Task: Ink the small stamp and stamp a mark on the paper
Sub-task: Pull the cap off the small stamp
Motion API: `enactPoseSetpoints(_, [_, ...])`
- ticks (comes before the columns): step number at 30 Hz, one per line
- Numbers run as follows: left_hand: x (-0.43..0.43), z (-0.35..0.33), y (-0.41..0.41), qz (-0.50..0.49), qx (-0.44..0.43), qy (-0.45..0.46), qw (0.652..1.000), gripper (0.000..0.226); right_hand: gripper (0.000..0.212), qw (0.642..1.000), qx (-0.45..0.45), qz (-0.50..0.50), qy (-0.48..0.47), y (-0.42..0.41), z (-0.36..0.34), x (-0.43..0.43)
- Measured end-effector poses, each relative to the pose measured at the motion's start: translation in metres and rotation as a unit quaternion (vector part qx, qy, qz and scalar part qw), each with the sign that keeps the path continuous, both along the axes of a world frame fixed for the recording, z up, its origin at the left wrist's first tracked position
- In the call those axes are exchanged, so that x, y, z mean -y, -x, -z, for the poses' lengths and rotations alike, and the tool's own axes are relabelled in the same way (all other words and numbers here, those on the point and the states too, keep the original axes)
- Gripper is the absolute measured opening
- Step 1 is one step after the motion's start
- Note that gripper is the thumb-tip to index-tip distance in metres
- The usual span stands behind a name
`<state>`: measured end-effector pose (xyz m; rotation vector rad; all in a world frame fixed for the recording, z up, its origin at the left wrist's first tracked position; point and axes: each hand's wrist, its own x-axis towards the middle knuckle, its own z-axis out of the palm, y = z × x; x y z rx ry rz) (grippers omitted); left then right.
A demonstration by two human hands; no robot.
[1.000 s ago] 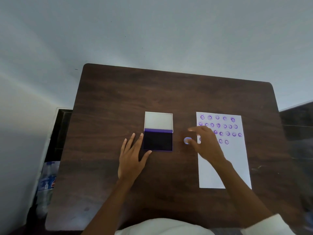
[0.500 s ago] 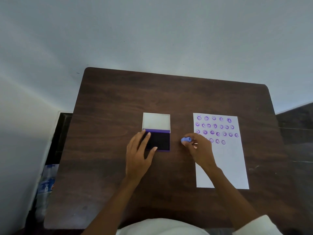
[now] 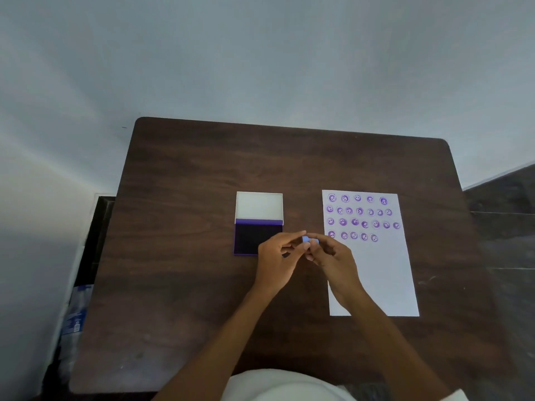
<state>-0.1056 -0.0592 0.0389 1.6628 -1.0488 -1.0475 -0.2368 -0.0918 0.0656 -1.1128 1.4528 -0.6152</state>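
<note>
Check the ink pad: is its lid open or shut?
Open. The ink pad's white lid is flipped back flat on the table, leaving the dark pad surface exposed.

You have bare bench (image 3: pixel 179 285) left of the ink pad (image 3: pixel 254 237) and along its far edge. The paper's (image 3: pixel 385 273) lower half is unmarked. Both hands crowd the gap between pad and paper, apparently above the surface.
</note>
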Motion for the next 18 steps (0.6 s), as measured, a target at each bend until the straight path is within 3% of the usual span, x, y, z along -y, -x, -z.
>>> enactPoseSetpoints(10, [0.000, 0.004, 0.004, -0.020, -0.052, -0.052, 0.997, 0.029, 0.018, 0.993, 0.063, 0.074, -0.069, 0.013, -0.002, -0.001])
enactPoseSetpoints(18, [0.028, 0.011, 0.019, -0.038, 0.058, -0.009, 0.998, 0.016, 0.017, 0.986, 0.103, 0.096, -0.085, 0.031, -0.011, 0.005])
